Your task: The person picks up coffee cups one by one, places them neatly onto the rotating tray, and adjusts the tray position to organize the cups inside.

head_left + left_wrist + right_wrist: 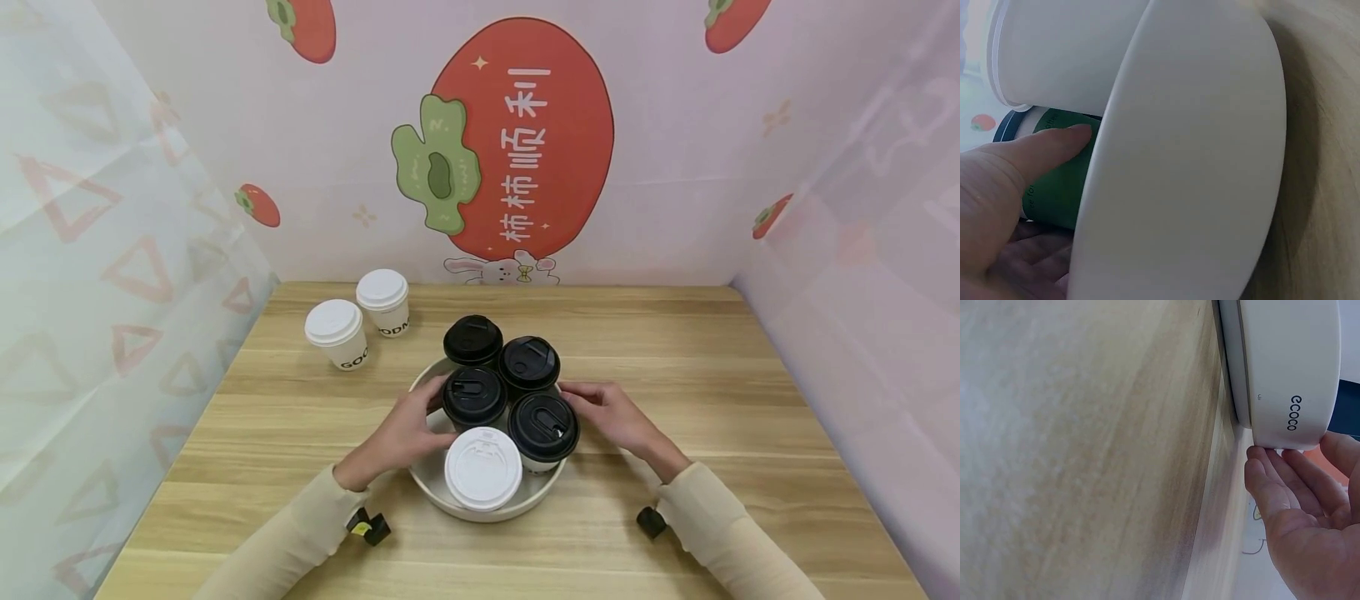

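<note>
A round pale tray bears several lidded paper cups. My left hand reaches over its left rim and grips a cup with a black lid. In the left wrist view, the thumb lies on the green sleeve of that cup, and the fingers pass behind it. My right hand is at the tray's right side, its fairly straight fingers against the outer wall and the thumb at the rim. Beside it is another black-lidded cup; a white-lidded cup stands at the front.
Two more black-lidded cups, one at the back and one to its right, stand close together. Two small white cups, one nearer and one farther, stand on the wooden table at the back left. Printed cloth hangs behind.
</note>
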`<state>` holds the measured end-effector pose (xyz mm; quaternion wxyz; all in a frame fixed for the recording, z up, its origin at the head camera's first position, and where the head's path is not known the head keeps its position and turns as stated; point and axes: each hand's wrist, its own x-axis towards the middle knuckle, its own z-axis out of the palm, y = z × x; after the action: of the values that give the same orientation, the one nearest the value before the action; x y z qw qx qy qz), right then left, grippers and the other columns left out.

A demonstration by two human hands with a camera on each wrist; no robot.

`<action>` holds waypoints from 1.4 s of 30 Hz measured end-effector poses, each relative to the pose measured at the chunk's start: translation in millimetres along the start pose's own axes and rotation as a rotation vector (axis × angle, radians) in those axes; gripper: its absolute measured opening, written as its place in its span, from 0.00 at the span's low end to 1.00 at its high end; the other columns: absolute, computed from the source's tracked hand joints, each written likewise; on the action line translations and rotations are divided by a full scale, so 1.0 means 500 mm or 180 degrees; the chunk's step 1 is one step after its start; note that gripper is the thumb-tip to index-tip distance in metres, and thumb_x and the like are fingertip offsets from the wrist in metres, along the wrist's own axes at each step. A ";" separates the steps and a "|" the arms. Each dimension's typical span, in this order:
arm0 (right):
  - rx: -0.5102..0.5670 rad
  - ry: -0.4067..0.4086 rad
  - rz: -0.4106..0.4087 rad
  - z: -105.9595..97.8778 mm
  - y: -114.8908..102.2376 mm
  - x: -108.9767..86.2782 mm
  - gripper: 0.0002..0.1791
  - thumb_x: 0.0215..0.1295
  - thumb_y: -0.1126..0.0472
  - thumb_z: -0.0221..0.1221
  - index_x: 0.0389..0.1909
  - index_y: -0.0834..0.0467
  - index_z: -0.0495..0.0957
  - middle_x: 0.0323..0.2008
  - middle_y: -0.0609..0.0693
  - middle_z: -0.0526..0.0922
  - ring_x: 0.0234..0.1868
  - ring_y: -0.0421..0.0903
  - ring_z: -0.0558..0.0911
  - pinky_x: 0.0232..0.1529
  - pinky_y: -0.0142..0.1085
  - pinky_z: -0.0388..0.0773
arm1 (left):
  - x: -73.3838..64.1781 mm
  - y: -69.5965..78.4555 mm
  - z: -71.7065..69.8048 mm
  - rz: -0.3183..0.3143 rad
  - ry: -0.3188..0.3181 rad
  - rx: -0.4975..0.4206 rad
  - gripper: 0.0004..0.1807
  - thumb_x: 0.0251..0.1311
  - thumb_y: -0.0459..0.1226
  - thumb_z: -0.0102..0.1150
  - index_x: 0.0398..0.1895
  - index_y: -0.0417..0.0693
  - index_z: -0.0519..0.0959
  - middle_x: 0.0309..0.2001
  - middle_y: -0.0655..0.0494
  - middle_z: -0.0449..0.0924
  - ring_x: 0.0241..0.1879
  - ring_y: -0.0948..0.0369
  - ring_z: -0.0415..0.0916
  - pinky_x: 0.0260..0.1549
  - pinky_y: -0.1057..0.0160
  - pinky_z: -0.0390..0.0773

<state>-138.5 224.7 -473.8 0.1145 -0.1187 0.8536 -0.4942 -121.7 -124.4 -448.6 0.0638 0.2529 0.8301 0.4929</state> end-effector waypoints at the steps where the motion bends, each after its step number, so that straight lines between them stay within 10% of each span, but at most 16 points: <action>1: -0.0013 -0.0011 -0.0023 0.000 0.000 0.001 0.23 0.81 0.53 0.57 0.67 0.63 0.80 0.67 0.61 0.82 0.71 0.59 0.78 0.73 0.54 0.74 | 0.000 0.000 0.000 0.0003 0.0001 0.0032 0.45 0.53 0.27 0.78 0.74 0.33 0.67 0.68 0.36 0.79 0.68 0.42 0.78 0.68 0.48 0.79; 14: -0.0049 -0.0061 -0.0012 0.004 -0.004 0.009 0.23 0.82 0.53 0.57 0.68 0.63 0.79 0.67 0.60 0.82 0.72 0.59 0.78 0.74 0.55 0.73 | -0.025 -0.001 -0.038 -0.0060 -0.0055 0.0210 0.45 0.56 0.33 0.79 0.75 0.34 0.67 0.69 0.38 0.77 0.70 0.44 0.77 0.71 0.49 0.76; 22: -0.0135 -0.0139 0.0018 -0.011 -0.007 0.012 0.24 0.81 0.53 0.57 0.68 0.63 0.79 0.67 0.61 0.82 0.71 0.60 0.78 0.73 0.57 0.74 | -0.088 -0.018 -0.143 -0.0158 0.0309 0.0324 0.38 0.65 0.36 0.73 0.74 0.32 0.68 0.71 0.36 0.75 0.71 0.41 0.74 0.71 0.48 0.73; 29: -0.0121 -0.0137 0.0019 -0.015 -0.012 0.028 0.24 0.82 0.52 0.55 0.68 0.62 0.80 0.65 0.59 0.84 0.71 0.59 0.79 0.72 0.55 0.76 | -0.146 -0.065 -0.252 -0.0438 0.0670 0.0564 0.35 0.69 0.37 0.70 0.72 0.28 0.68 0.69 0.30 0.76 0.70 0.37 0.75 0.67 0.76 0.73; 36: -0.0028 -0.0145 -0.0034 -0.009 -0.013 0.042 0.20 0.83 0.58 0.54 0.66 0.63 0.80 0.63 0.61 0.85 0.68 0.58 0.80 0.69 0.53 0.79 | -0.167 -0.108 -0.323 -0.0989 0.0772 0.0803 0.44 0.71 0.41 0.68 0.77 0.24 0.57 0.74 0.24 0.66 0.74 0.31 0.66 0.73 0.43 0.68; 42: -0.0056 -0.0145 -0.0082 -0.008 -0.016 0.040 0.20 0.82 0.59 0.54 0.66 0.63 0.81 0.63 0.62 0.85 0.69 0.59 0.80 0.71 0.55 0.77 | -0.134 -0.155 -0.343 -0.1130 0.0909 0.0566 0.51 0.69 0.39 0.70 0.81 0.25 0.48 0.79 0.24 0.56 0.79 0.31 0.56 0.78 0.36 0.60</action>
<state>-158.0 217.8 -466.4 0.1265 -0.1420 0.8534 -0.4852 -152.2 -321.6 -437.2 0.0089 0.0354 0.9022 0.4297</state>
